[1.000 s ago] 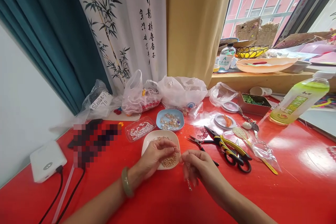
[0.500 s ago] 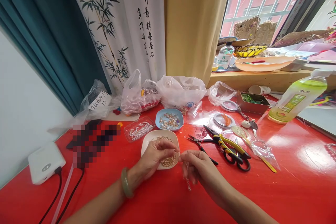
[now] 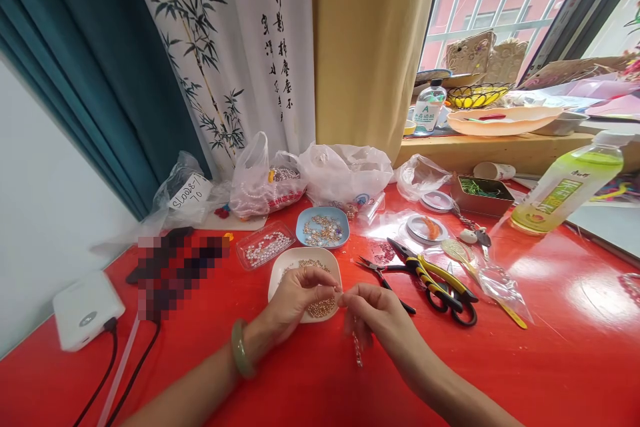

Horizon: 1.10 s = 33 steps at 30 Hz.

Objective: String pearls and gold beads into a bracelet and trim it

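Above the near rim of a white dish [image 3: 275,275] of small gold beads [image 3: 320,308], my two hands meet fingertip to fingertip. My left hand [image 3: 296,299], with a green bangle [image 3: 242,349] at the wrist, is closed in a pinch; what it holds is too small to make out. My right hand [image 3: 376,312] pinches thumb to forefinger, and a short beaded strand [image 3: 357,350] hangs below its fingers. Behind the dish stand a blue dish [image 3: 299,223] of mixed beads and a clear tray [image 3: 243,263] with pearl-like beads.
Right of the dish lie small pliers [image 3: 383,275], yellow-black pliers [image 3: 425,273] and scissors [image 3: 469,313]. A drink bottle [image 3: 570,187] and a tin [image 3: 483,203] stand farther right. Plastic bags [image 3: 345,173] line the back. A white box [image 3: 87,313] with a cable sits left.
My right hand has shifted very slightly left toward my left fingertips, and the hanging strand has swung a little. Both hands keep their pinch.
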Motion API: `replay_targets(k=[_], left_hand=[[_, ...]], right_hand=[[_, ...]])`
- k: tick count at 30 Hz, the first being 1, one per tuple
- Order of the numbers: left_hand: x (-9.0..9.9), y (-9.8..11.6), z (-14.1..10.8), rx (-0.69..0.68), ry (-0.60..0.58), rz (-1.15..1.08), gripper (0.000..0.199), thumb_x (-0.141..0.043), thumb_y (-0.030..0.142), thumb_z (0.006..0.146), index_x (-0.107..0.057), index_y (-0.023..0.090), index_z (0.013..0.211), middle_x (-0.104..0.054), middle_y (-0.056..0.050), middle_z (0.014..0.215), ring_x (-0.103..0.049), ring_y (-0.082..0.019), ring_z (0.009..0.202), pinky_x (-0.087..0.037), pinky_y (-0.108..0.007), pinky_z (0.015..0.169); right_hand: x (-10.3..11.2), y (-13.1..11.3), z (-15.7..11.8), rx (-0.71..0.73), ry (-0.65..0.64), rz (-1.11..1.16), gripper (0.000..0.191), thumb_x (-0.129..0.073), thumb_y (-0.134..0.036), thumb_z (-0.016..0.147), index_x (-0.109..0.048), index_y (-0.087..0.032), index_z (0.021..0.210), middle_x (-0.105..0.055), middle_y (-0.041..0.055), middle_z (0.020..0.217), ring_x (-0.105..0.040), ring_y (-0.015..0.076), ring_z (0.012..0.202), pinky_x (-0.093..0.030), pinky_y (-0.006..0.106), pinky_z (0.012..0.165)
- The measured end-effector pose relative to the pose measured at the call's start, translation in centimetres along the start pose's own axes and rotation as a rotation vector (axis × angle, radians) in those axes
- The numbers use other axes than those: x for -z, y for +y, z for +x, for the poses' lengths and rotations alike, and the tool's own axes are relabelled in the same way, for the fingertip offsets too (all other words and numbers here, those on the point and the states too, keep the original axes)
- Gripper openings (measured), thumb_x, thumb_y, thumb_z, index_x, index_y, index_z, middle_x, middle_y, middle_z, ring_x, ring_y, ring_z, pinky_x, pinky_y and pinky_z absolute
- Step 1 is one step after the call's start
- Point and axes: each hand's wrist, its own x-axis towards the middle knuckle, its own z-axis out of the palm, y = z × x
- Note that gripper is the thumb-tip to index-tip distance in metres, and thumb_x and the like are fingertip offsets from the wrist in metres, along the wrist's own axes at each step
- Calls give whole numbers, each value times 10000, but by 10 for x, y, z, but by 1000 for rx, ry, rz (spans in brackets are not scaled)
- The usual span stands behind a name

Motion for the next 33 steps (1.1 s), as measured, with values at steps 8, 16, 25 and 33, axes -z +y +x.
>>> replay_targets(k=[8,16,25,33], left_hand=[[-3,6,-3,-7,-49,-15,155,-720,205,565,-632,133,671,-581,-15,699,-512,-111,669,-387,-227,651],[-6,13,-7,11,-130,-12,65,-683,181,608,-640,145,640,-559,-18,720,-509,-124,722,-380,-234,684],[-8,13,-13,44,-99,-15,58,-656,196,627,-637,141,626,-599,-22,685,-540,-130,689,-402,-252,683],[-9,6,-10,87,-1,-103,101,-688,194,595,-622,131,639,-624,-21,683,-558,-110,658,-418,-238,682]], right_hand=[[-2,-1,-1,23,-105,54,316,-540,-466,687,-494,-158,628,-575,-30,514,-448,53,310,-358,188,346],[-1,-2,-4,48,-137,73,343,-548,-472,704,-514,-148,596,-553,-35,471,-459,53,325,-371,192,389],[-1,8,1,149,77,-8,336,-588,-453,679,-357,-210,656,-582,-46,515,-474,78,314,-339,193,332],[9,2,2,357,101,-466,195,-551,-332,747,-558,-214,901,-598,-7,609,-474,107,433,-349,239,411]])
